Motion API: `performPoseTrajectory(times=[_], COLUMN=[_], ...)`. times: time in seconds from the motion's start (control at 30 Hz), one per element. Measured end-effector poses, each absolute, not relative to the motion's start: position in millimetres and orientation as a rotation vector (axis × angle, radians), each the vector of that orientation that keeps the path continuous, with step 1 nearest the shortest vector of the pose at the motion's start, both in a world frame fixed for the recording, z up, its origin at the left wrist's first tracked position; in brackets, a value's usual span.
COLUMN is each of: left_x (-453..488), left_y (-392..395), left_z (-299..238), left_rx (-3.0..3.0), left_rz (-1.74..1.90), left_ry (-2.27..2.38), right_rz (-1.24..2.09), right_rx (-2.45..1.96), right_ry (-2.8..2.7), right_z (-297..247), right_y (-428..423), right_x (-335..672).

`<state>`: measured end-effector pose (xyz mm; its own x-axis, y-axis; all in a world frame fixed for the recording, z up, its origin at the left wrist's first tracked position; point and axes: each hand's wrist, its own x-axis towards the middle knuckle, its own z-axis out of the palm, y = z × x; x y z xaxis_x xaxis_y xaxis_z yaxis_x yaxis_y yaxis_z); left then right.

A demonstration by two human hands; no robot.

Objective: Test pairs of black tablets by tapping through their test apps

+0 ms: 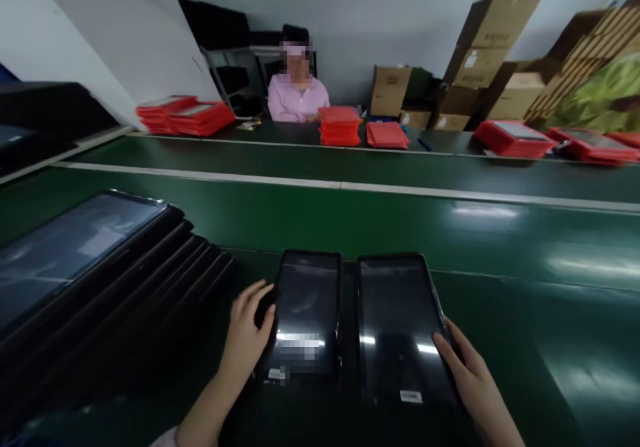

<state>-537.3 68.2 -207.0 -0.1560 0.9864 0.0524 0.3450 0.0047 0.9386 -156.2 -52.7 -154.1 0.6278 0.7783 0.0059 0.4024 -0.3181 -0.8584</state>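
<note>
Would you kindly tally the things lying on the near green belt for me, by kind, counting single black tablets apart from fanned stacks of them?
Single black tablets: 2
Fanned stacks of black tablets: 1
Total: 3

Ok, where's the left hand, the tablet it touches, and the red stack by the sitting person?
Left hand point(247, 333): head view, its back.
Black tablet point(306, 307): head view, its screen.
Red stack point(340, 127): head view, its front.
</note>
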Motion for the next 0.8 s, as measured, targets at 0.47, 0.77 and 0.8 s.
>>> performPoseTrajectory(times=[0.47, 0.77, 0.8], left_x=[-406.1, -408.5, -407.6], left_y=[171.0, 168.0, 169.1], left_z=[-182.8, -185.6, -184.5], left_rx=[2.312, 2.283, 2.278], left_rz=[0.714, 0.724, 0.731], left_ry=[1.42, 1.405, 1.409], right_rz=[0.272, 0.421, 0.46], right_rx=[-2.056, -1.962, -1.935], right_ry=[-1.188, -1.025, -0.98], right_z=[-143.1, -137.5, -135.1], right_y=[22.9, 23.6, 25.9], right_x=[-156.8, -161.0, -162.1])
